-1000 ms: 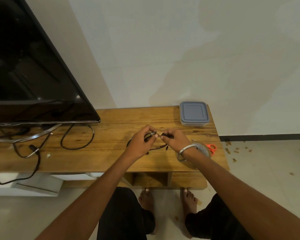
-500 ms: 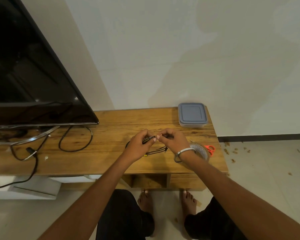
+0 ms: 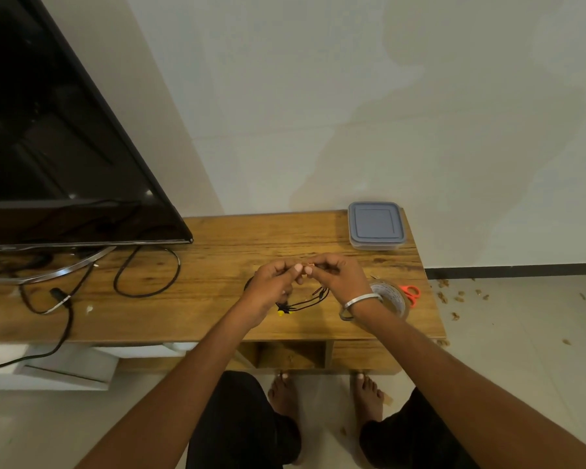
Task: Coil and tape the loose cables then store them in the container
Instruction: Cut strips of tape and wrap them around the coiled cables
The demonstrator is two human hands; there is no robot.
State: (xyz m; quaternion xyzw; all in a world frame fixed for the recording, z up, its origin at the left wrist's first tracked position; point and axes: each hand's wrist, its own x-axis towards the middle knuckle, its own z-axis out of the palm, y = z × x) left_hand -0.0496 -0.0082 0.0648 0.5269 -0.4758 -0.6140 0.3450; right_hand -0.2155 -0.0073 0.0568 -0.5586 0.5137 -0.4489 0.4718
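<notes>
A thin black cable [image 3: 305, 301] with yellow and red plugs hangs in a loose coil under my hands, above the wooden table [image 3: 217, 265]. My left hand [image 3: 271, 286] and my right hand [image 3: 339, 275] meet fingertip to fingertip, both pinching the cable's top, where a small reddish bit shows between them. A roll of brown tape [image 3: 391, 297] lies just right of my right wrist. Red-handled scissors [image 3: 410, 293] lie beside the roll. A grey lidded container [image 3: 375, 225] stands shut at the table's back right corner.
A black TV [image 3: 65, 147] on a metal stand fills the table's left side. Thick black cables [image 3: 146, 272] loop under it and run off the front edge. Crumbs litter the floor at right. My bare feet stand below the table's open shelf.
My hands have lifted slightly and drawn closer at the fingertips; the coil now hangs lower beneath them with its plugs showing. The camera view has shifted a little.
</notes>
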